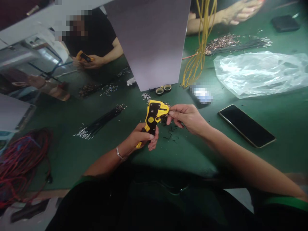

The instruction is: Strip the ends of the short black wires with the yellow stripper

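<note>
My left hand (pixel 143 137) is wrapped round the handle of a yellow and black wire stripper (pixel 152 116), held up over the green table. At the tool's jaws, my right hand (pixel 184 116) pinches a thin dark wire (pixel 169 110), whose end goes into the yellow head. Behind the jaws lies a partly hidden pile of wire pieces (pixel 165 118). Short black scraps (pixel 171 134) are scattered on the table just below my right hand. To the left rests a bundle of black wires (pixel 102 122) with bare, shiny ends.
A phone (pixel 247 125) and a clear plastic bag (pixel 262 73) lie on the right. Tape rolls (pixel 163 89) sit by a grey upright panel (pixel 151 45). Yellow wires (pixel 201 48) hang beside it. Red cables (pixel 21 166) are heaped left. Across the table, co-workers' hands (pixel 90 61) show.
</note>
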The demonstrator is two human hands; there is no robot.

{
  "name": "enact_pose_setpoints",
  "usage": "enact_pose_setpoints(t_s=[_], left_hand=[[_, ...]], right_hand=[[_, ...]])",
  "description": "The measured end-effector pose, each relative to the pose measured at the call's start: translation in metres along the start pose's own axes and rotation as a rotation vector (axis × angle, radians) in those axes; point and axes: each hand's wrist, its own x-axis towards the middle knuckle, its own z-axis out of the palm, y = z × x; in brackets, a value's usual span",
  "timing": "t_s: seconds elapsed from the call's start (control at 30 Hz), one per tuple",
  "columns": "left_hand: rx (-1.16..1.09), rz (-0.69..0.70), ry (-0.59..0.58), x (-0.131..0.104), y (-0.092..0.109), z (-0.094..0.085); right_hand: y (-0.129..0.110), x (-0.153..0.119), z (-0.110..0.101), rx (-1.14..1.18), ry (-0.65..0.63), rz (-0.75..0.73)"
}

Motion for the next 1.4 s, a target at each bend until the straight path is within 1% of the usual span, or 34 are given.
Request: enact_pose_setpoints(t_s=[0.17, 0.3, 0.4, 0.6, 0.77, 0.87, 1.1, 1.4], left_hand=[[0.006, 0.004, 0.012, 0.0001, 0.0007, -0.0015], [-0.006, -0.026, -0.026, -0.0001, 0.0016, -0.003], [-0.001, -0.021, -0.018, -0.0004, 0.0021, -0.0037], [-0.002, -0.016, -0.043, -0.001, 0.0022, -0.006], [-0.005, -0.021, -0.072, -0.0004, 0.0022, -0.008], [-0.009, -0.013, -0.065, 0.0008, 0.0026, -0.0073], [-0.01, -0.008, -0.104, 0.0018, 0.0042, -0.0075], [-0.012, -0.035, -0.124, 0.0018, 0.0057, -0.0079]], right_hand=[[-0.0019, 0.0007, -0.0014, 0.004, -0.015, 0.019], [-0.0017, 0.0006, -0.0022, 0.023, 0.016, 0.03], [-0.0007, 0.0009, -0.0035, 0.047, -0.009, 0.039], [0.0001, 0.0014, -0.0051, 0.038, -0.017, 0.048], [-0.0007, 0.0011, -0.0044, 0.057, -0.003, 0.057], [-0.0018, 0.0006, -0.0045, 0.048, -0.008, 0.058], [-0.0042, -0.0009, -0.0041, 0.039, -0.015, 0.056], [-0.0031, -0.0018, -0.0048, 0.022, 0.008, 0.05]])
